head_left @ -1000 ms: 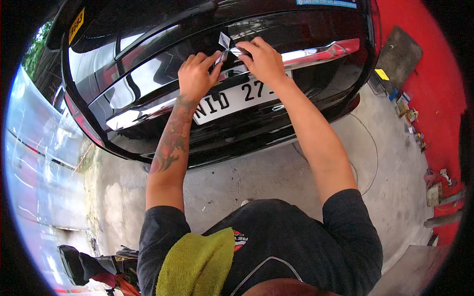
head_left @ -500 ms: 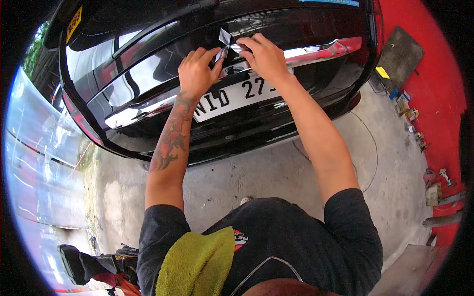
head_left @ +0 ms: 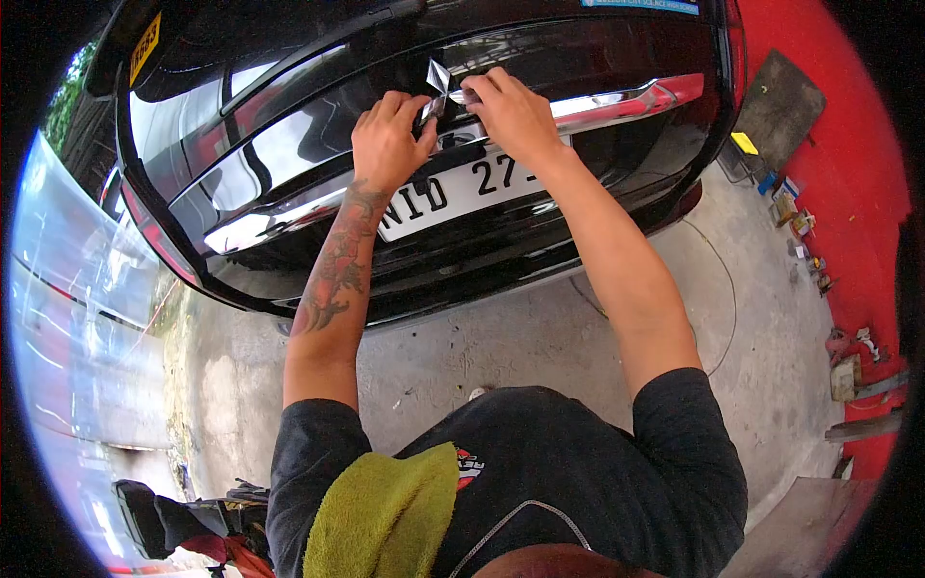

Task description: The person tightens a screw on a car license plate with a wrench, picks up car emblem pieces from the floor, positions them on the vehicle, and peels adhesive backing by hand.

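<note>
A silver three-diamond car emblem [head_left: 438,76] is at the rear of a black car [head_left: 385,58], just above the chrome trim strip [head_left: 626,100]. My left hand [head_left: 390,140] pinches the emblem's lower left diamond between thumb and fingers. On the other side, my right hand [head_left: 511,108] grips the right diamond, which its fingers mostly cover. The upper diamond stays uncovered between the hands. Below them, the white license plate [head_left: 434,202] is partly hidden by my right wrist. Whether the emblem's back touches the car panel cannot be made out.
A yellow-green towel [head_left: 385,511] hangs over my dark shirt. Along the red wall [head_left: 867,193] at right lie small boxes and tools [head_left: 785,207], near a dark board [head_left: 780,96]. A thin cable [head_left: 732,289] curves over the concrete floor [head_left: 462,356]. Clear plastic sheeting [head_left: 77,318] hangs at left.
Both hands stay on the emblem with only slight shifts. My left hand has moved a little to the right, and the right fingers have closed in slightly around their diamond.
</note>
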Demonstrator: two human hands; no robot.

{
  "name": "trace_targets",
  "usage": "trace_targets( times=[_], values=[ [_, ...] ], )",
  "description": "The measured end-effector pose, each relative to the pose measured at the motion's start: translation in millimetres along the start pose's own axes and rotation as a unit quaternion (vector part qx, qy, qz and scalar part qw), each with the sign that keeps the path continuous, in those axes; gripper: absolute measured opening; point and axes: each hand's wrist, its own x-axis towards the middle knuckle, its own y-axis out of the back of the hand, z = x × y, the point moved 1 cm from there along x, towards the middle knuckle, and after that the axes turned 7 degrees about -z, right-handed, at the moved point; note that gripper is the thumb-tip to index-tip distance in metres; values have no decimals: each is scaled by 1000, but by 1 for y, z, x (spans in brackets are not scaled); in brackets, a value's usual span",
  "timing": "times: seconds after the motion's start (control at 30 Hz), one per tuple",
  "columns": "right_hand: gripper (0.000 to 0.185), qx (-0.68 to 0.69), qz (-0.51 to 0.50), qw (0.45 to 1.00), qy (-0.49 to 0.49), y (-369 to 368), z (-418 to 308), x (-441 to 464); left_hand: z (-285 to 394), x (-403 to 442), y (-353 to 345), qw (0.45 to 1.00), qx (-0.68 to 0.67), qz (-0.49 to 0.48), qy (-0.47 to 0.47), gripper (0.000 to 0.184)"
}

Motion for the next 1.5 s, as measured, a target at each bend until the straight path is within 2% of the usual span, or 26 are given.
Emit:
trace_targets(
  times=[0.27,0.5,0.57,0.67,0.7,0.77,0.8,0.9,0.93,1.0,1.03,1.07,1.1,1.2,1.33,1.5],
  values=[
    [27,33,-14,999,-11,7,-2,1,1,-1,-4,1000,-5,12,-7,30],
    [26,76,-43,996,-32,11,0,-2,4,-2,-7,999,-26,13,-13,22],
    [25,125,-51,990,-32,10,3,-5,9,-4,-3,999,-28,23,-20,18],
    [22,216,-78,972,-39,11,11,-12,17,-14,2,991,-110,-47,67,16],
    [22,249,-89,963,-42,14,11,-14,20,-18,2,963,-223,-64,140,16],
    [21,363,-104,922,-92,21,7,-26,28,-30,0,850,-433,-95,283,18],
    [20,417,-110,895,-116,26,1,-33,34,-33,4,827,-471,-96,292,20],
    [16,517,-102,831,-176,38,-15,-60,47,-49,5,800,-528,-75,275,15],
    [14,483,-68,852,-191,39,-22,-71,52,-56,6,811,-512,-83,270,21],
    [15,343,55,934,-86,46,-39,-88,70,-63,8,802,-520,-16,291,28],
    [15,266,117,956,-31,48,-45,-95,80,-67,10,797,-524,18,300,32],
    [23,215,169,962,17,45,-47,-103,90,-71,14,744,-593,7,309,46],
    [24,200,180,963,17,44,-49,-111,97,-79,14,699,-647,0,306,49],
    [28,169,189,967,18,46,-61,-134,126,-90,14,636,-714,11,294,54],
    [32,151,208,966,33,43,-67,-155,142,-96,14,632,-716,17,296,46],
    [31,220,176,959,-23,48,-78,-171,147,-99,19,615,-734,1,287,47]
  ],
)
